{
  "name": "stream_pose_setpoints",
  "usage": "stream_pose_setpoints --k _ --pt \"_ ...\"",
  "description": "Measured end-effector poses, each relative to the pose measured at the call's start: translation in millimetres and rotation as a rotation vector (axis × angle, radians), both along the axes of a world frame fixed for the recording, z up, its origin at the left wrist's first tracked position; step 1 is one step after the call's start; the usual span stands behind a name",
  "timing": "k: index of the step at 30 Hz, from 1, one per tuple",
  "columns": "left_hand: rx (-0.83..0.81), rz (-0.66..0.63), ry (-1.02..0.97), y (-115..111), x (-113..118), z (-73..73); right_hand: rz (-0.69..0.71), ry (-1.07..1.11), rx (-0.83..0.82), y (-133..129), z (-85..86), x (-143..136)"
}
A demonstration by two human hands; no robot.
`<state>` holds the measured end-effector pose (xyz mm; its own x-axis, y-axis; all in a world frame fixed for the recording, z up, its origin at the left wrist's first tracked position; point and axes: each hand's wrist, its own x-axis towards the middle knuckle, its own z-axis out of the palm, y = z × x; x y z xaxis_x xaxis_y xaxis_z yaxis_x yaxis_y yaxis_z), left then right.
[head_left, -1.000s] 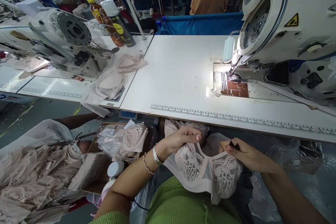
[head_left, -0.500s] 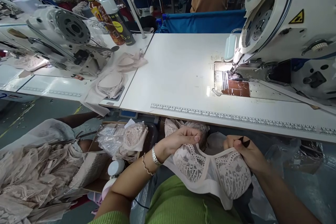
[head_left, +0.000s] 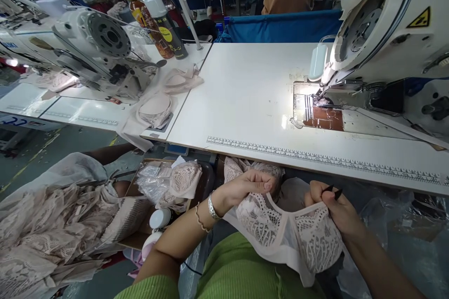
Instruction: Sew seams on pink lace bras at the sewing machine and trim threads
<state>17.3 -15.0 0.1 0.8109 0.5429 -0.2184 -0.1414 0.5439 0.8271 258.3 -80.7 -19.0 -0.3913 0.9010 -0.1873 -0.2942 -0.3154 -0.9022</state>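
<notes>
A pale pink lace bra (head_left: 287, 229) hangs stretched between my two hands, below the table's front edge. My left hand (head_left: 254, 184) is closed, pinching the upper edge of one cup between thumb and fingers. My right hand (head_left: 333, 208) is closed on the upper edge of the other cup. From that same fist stick out the two dark points of what look like thread snips (head_left: 333, 191); their handle is hidden in the palm. Behind the held bra, more lace pieces (head_left: 236, 168) show under the table edge.
A white sewing machine (head_left: 379, 32) stands on the right of the white table (head_left: 242, 88). Another machine (head_left: 94, 51) is at left, near a spray can (head_left: 168, 30) and a bottle (head_left: 152, 28). Lace garments (head_left: 52, 238) are heaped at lower left, beside a box (head_left: 131, 240).
My view has turned slightly left, so the surroundings sit a little further right. Both hands keep their hold on the bra, with barely any movement of their own.
</notes>
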Motion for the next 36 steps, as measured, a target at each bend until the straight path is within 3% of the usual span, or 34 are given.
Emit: stream_pose_setpoints --k 4,8,11,14,15,17,19,20,21,23,25,27,33,36 --pt "0.013 -0.007 -0.032 1 0 0.3 0.083 -0.065 0.059 9 3.2 10" --pt "0.052 -0.098 -0.041 5 10 5.9 0.306 -0.370 0.189 26 25.4 15" --pt "0.094 -0.208 -0.037 12 22 13.3 0.488 -0.469 0.288 31 43.9 8" --pt "0.215 -0.167 0.047 23 27 21.1 0.573 -0.481 0.331 25 52.6 2" --pt "0.311 -0.067 0.110 26 25 24.0 0.561 -0.447 0.304 22 53.0 3" --pt "0.619 0.272 0.251 25 20 30.8 0.488 -0.339 0.211 12 51.1 7" --pt "0.969 0.619 0.340 15 14 38.9 0.323 -0.270 0.146 1 47.8 12" --pt "1.106 0.710 0.346 7 11 42.9 0.210 -0.275 0.136 -4 46.3 12" --pt "1.201 0.715 0.335 -3 9 46.3 0.095 -0.309 0.141 -9 45.2 11" --pt "1.306 0.560 0.302 -24 10 49.6 -0.097 -0.439 0.201 -17 44.1 6" --pt "1.397 0.419 0.336 -40 14 46.7 -0.208 -0.583 0.317 -21 43.8 -3" --pt "1.445 0.371 0.386 -48 21 38.9 -0.263 -0.681 0.459 -22 43.2 -12" --pt "1.322 0.346 0.376 -40 25 16.7 -0.264 -0.824 0.782 -17 37.8 -18" --pt "1.324 0.454 0.412 -40 24 13.2 -0.410 -1.037 0.996 -16 30.8 -14"
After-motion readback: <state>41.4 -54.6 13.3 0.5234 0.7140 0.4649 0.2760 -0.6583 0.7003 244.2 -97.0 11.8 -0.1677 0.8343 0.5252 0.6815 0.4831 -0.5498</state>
